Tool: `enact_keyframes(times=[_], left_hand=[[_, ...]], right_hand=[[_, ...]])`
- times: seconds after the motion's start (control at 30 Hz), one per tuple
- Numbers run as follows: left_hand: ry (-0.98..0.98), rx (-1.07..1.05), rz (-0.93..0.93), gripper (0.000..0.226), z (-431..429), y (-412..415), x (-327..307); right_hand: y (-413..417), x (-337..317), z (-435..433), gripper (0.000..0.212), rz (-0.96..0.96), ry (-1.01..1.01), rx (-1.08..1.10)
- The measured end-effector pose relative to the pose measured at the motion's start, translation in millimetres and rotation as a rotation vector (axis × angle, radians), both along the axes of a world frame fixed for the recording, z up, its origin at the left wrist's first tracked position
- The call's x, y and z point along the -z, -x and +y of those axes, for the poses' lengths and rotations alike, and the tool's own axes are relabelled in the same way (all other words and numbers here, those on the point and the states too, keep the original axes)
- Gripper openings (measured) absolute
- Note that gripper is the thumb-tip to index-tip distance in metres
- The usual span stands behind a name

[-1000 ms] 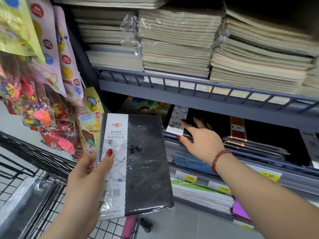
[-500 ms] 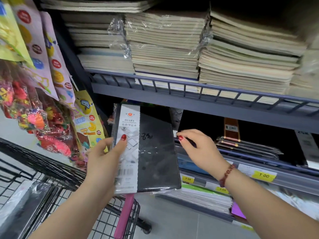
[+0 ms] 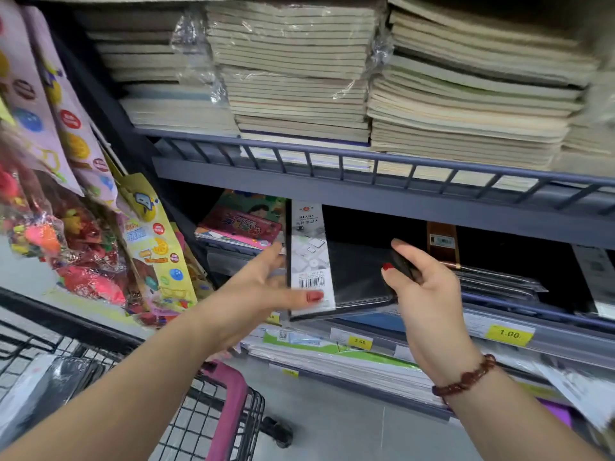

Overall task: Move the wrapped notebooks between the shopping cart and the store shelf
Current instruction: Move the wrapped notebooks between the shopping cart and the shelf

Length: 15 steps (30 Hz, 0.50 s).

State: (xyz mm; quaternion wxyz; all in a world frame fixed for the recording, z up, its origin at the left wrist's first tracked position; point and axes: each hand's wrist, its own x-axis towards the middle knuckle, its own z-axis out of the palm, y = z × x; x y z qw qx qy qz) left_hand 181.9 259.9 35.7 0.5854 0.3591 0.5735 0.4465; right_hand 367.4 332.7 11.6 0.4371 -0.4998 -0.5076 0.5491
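Note:
A black wrapped diary notebook [image 3: 352,277] with a white label strip lies partly inside the middle shelf bay [image 3: 382,194], its near end sticking out over the shelf edge. My left hand [image 3: 263,294] holds its lower left corner, thumb on the barcode label. My right hand [image 3: 422,287] grips the notebook's right edge between thumb and fingers. More wrapped black notebooks [image 3: 496,284] are stacked in the same bay to the right. The black wire shopping cart [image 3: 213,417] with a pink handle is at lower left, and another wrapped dark notebook [image 3: 56,384] lies in it.
Tall stacks of cream exercise books [image 3: 293,71] fill the upper shelf behind a rail. Colourful children's books [image 3: 243,221] lie left of the diary. Hanging toy and sticker packs [image 3: 76,207] crowd the left side. Yellow price tags [image 3: 509,334] line the lower shelf edge.
The diary has moved from in front of the cart up and right into the middle shelf bay. My right hand has shifted from the shelf edge onto the notebook's right side.

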Motion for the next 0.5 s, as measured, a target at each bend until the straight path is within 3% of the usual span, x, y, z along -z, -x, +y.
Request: enact_keyframes(times=[0.07, 0.13, 0.23, 0.37, 0.5], left_hand=[[-0.039, 0.132, 0.147, 0.090, -6, -3, 10], [-0.101, 0.086, 0.310, 0.090, -6, -5, 20], [-0.178, -0.111, 0.380, 0.078, -1, 0, 30], [-0.233, -0.195, 0.448, 0.061, 15, 13, 27], [-0.140, -0.170, 0.560, 0.079, 37, 19, 27]], right_hand=[[2, 2, -3, 0.041, -0.056, -0.052, 0.021], [5, 5, -9, 0.040, -0.123, -0.099, 0.024], [10, 9, -13, 0.045, -0.240, -0.176, -0.011], [16, 9, -16, 0.068, -0.407, -0.227, -0.169], [22, 10, -6, 0.066, -0.547, -0.322, -0.152]])
